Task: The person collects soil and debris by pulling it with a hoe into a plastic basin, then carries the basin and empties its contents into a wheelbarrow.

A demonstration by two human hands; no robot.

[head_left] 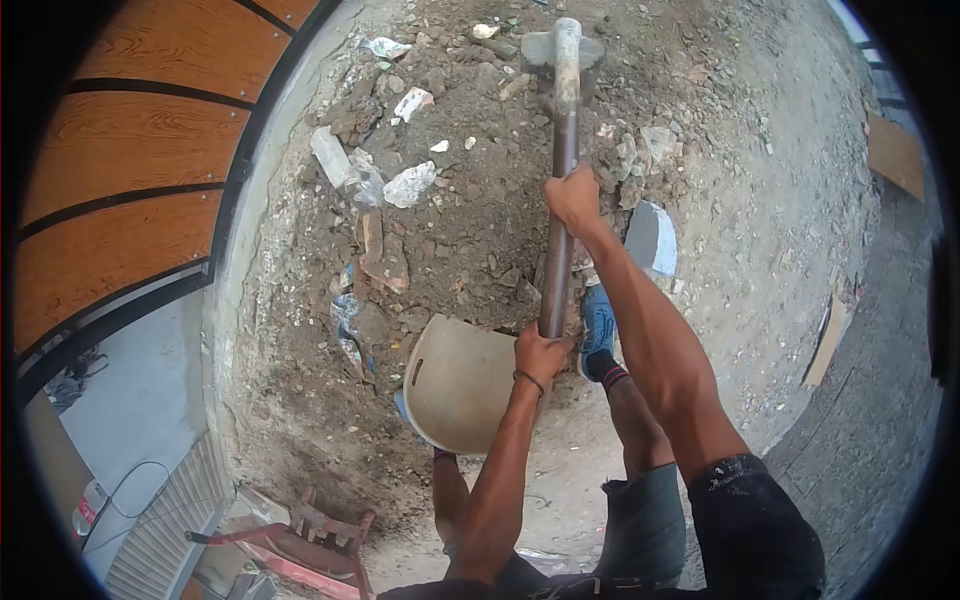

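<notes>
A long dark handle [566, 150] with a grey metal blade [540, 50] at its far end reaches out over rubble and soil [450, 220]. My right hand [574, 200] is wrapped round the upper part of the handle. Lower down, near its close end, my left hand [541, 358] grips it too, with a dark band on the wrist. Just left of my left hand lies a beige rounded tub [465, 385] with a slot near its edge. The blade's tip is partly hidden behind the handle's head.
Broken white chunks [410, 185] lie in the soil, and a grey-white block [651, 240] sits beside my blue shoe [598, 325]. Orange wood panels [150, 150] stand at the left. A red metal object [310, 550] is at the lower left, a board [828, 340] at the right.
</notes>
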